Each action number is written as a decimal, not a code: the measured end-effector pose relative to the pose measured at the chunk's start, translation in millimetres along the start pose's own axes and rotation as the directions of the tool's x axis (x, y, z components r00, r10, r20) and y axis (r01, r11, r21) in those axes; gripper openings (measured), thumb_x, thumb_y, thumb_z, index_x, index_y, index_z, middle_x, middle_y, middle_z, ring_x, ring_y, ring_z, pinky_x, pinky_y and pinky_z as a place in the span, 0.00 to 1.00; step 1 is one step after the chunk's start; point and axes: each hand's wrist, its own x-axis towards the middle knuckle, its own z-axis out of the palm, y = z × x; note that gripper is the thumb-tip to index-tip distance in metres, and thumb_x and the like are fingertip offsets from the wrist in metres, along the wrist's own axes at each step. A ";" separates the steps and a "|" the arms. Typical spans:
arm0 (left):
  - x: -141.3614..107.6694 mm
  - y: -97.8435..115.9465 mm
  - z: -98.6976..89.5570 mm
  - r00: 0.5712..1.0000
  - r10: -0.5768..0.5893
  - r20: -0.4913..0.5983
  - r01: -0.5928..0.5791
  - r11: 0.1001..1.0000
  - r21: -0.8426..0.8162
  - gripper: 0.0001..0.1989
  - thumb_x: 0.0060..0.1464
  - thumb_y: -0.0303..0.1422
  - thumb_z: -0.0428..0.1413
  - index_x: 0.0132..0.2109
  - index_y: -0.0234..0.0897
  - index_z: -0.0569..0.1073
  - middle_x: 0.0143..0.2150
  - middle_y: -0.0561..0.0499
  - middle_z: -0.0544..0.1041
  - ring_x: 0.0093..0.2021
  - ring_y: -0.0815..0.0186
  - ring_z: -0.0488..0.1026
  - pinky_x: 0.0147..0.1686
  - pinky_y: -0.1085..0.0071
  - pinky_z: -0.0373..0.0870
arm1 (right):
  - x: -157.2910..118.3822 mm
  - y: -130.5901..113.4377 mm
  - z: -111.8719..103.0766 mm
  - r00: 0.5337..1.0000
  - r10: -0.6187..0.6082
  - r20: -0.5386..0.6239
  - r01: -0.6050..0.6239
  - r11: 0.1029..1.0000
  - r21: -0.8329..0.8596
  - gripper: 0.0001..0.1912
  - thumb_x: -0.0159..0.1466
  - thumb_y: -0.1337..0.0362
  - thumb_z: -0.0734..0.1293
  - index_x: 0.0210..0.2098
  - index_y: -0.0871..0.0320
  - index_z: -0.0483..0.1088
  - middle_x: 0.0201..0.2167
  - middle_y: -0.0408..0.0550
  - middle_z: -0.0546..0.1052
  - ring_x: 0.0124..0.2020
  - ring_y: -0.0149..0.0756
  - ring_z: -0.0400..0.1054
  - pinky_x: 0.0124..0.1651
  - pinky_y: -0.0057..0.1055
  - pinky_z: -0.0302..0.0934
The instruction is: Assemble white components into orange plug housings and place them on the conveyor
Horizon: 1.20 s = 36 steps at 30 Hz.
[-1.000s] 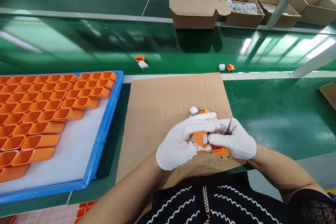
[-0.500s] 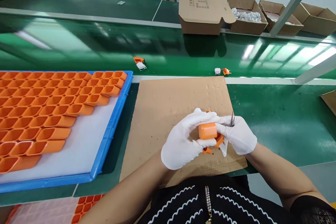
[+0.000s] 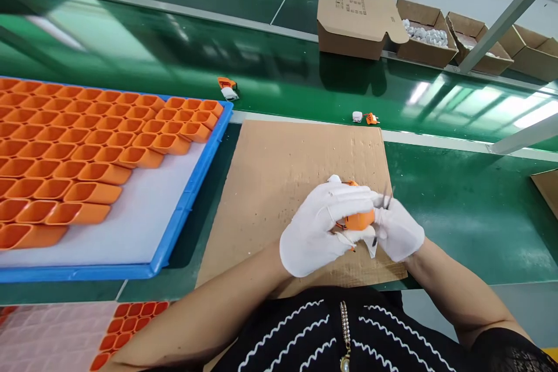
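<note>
My left hand (image 3: 316,232), in a white glove, is closed around an orange plastic casing (image 3: 360,221) above the cardboard sheet (image 3: 283,180). Its fingers cover much of the casing, and thin dark wires show beside it. My right hand (image 3: 399,231), also gloved, meets the casing's right end with its fingertips. Metal tweezers (image 3: 387,197) stick up from between the right fingers. A white piece (image 3: 371,246) hangs below the right fingertips. Further orange parts (image 3: 350,183) show just past the left hand, partly hidden by it.
At left a blue-rimmed tray (image 3: 187,197) carries rows of orange sleeves (image 3: 100,171). Beyond the cardboard lie two small orange-and-white assemblies, one left (image 3: 228,88) and one right (image 3: 366,118). Cardboard boxes (image 3: 349,38) line the raised shelf; a metal post (image 3: 501,14) stands at right.
The left hand has turned over the casing and now covers more of it. Both hands stay together at the casing. The view has shifted and tilted slightly.
</note>
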 end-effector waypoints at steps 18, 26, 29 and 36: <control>-10.9 -18.9 4.6 0.998 0.053 0.027 -0.057 0.984 0.171 0.22 0.62 0.26 0.58 0.61 0.47 0.69 0.55 0.49 0.81 0.61 0.61 0.74 0.61 0.59 0.73 | -7.1 -14.0 -5.5 1.000 0.013 0.024 -0.008 0.984 -0.176 0.16 0.58 0.51 0.72 0.39 0.55 0.83 0.33 0.47 0.83 0.32 0.38 0.76 0.36 0.36 0.73; 1.3 -30.9 -6.9 0.890 -0.450 0.081 0.432 0.886 0.170 0.16 0.52 0.30 0.63 0.50 0.42 0.79 0.57 0.45 0.78 0.61 0.51 0.72 0.59 0.50 0.72 | 38.9 0.7 -30.1 0.964 -0.160 -0.214 0.060 0.911 -0.409 0.23 0.53 0.44 0.74 0.39 0.54 0.82 0.40 0.49 0.84 0.41 0.43 0.77 0.45 0.37 0.71; 24.0 -58.9 -25.0 0.683 -0.730 -0.016 0.730 0.681 0.055 0.17 0.47 0.37 0.65 0.46 0.40 0.81 0.47 0.46 0.81 0.48 0.53 0.78 0.50 0.57 0.76 | 60.6 10.6 -46.8 0.882 -0.267 -0.388 0.050 0.872 -0.486 0.27 0.62 0.40 0.64 0.33 0.57 0.80 0.39 0.52 0.84 0.40 0.42 0.76 0.46 0.37 0.68; 93.6 -161.9 -65.9 0.539 -0.790 -0.294 0.829 0.560 0.015 0.09 0.51 0.29 0.62 0.41 0.31 0.78 0.39 0.47 0.81 0.42 0.61 0.76 0.46 0.68 0.71 | 86.2 14.4 -52.6 0.898 -0.319 -0.305 0.046 0.755 -0.654 0.30 0.68 0.41 0.57 0.33 0.58 0.79 0.33 0.51 0.83 0.36 0.41 0.75 0.44 0.35 0.66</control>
